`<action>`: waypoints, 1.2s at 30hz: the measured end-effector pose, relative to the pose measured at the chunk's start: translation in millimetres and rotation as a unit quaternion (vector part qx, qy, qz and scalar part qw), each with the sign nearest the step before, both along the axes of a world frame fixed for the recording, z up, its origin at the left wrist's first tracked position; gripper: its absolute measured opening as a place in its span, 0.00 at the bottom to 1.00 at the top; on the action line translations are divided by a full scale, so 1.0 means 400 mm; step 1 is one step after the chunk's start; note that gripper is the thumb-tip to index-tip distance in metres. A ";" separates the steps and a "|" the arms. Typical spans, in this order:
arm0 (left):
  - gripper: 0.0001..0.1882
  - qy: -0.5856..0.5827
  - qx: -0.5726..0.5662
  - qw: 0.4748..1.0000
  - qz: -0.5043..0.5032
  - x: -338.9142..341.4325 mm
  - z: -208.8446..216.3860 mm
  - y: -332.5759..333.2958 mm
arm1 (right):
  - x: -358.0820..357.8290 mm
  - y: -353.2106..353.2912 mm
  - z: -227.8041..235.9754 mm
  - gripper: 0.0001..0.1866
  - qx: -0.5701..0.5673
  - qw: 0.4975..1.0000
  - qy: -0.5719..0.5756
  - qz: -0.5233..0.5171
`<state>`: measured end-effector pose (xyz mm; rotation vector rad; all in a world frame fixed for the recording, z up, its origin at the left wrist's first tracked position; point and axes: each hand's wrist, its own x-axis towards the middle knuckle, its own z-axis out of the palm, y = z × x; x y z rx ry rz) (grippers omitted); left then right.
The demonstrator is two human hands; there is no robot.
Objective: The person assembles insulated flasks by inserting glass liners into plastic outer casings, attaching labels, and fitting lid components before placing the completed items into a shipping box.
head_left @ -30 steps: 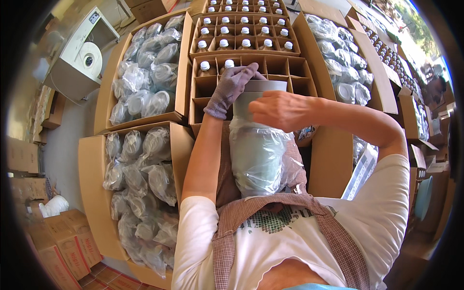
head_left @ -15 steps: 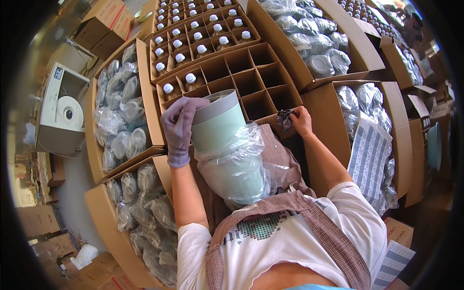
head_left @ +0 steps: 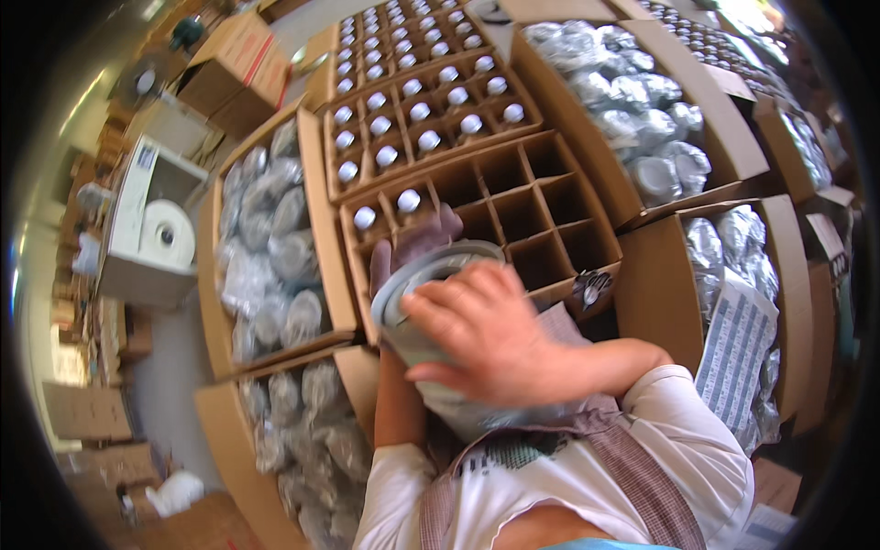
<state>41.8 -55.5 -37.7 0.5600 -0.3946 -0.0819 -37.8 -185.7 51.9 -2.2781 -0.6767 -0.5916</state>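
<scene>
My left hand, in a purple-grey glove, reaches round the far side of a large pale tumbler with a grey rim, gripping it near the top. Its lower part is wrapped in clear plastic, mostly hidden by my right arm. Bare and blurred by motion, my right hand lies across the rim with its fingers stretched and its thumb apart. Just beyond is a divided carton with two white-capped bottles in its far left cells. A crumpled black piece rests at its near edge.
Open cartons of plastic-wrapped items stand close on my left, others on my right. Farther off are more divided cartons of capped bottles. A printed sheet hangs over the right carton. A white machine stands at far left.
My right hand has let go of the crumpled black piece at the carton edge and swung left onto the tumbler's rim. The tumbler's top now faces me more. The view has shifted.
</scene>
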 end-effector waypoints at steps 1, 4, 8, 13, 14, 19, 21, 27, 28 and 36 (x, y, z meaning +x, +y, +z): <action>0.33 0.022 0.009 0.999 -0.027 -0.010 0.001 -0.011 | 0.006 0.026 -0.022 0.30 -0.015 0.999 -0.012 -0.026; 0.34 0.045 0.282 0.957 0.044 -0.018 0.005 0.082 | 0.081 -0.066 -0.103 0.16 0.180 0.969 0.063 0.154; 0.28 -0.139 0.550 0.778 0.269 -0.133 0.121 0.198 | 0.157 -0.187 -0.219 0.13 0.372 0.850 0.284 0.241; 0.37 0.190 0.149 0.968 0.068 0.035 -0.028 0.102 | 0.055 -0.045 -0.026 0.19 0.121 0.985 -0.029 0.117; 0.46 0.077 0.301 0.950 0.031 -0.001 0.000 0.122 | 0.059 -0.042 -0.047 0.19 0.081 0.992 -0.014 0.098; 0.42 -0.022 0.518 0.819 0.244 -0.045 0.097 0.210 | 0.132 -0.190 -0.156 0.17 0.224 0.965 0.040 0.131; 0.37 0.154 0.429 0.838 0.299 0.000 0.062 0.111 | 0.103 -0.107 -0.075 0.20 0.214 0.964 0.002 0.159; 0.46 -0.149 0.441 0.867 0.177 -0.032 0.082 0.217 | 0.154 -0.230 -0.167 0.23 0.185 0.970 0.082 0.132; 0.47 -0.118 0.461 0.844 0.248 -0.009 0.072 0.220 | 0.158 -0.226 -0.176 0.24 0.185 0.979 0.029 0.081; 0.57 -0.190 0.517 0.801 0.235 -0.030 0.054 0.250 | 0.202 -0.208 -0.242 0.35 0.385 0.861 0.305 0.135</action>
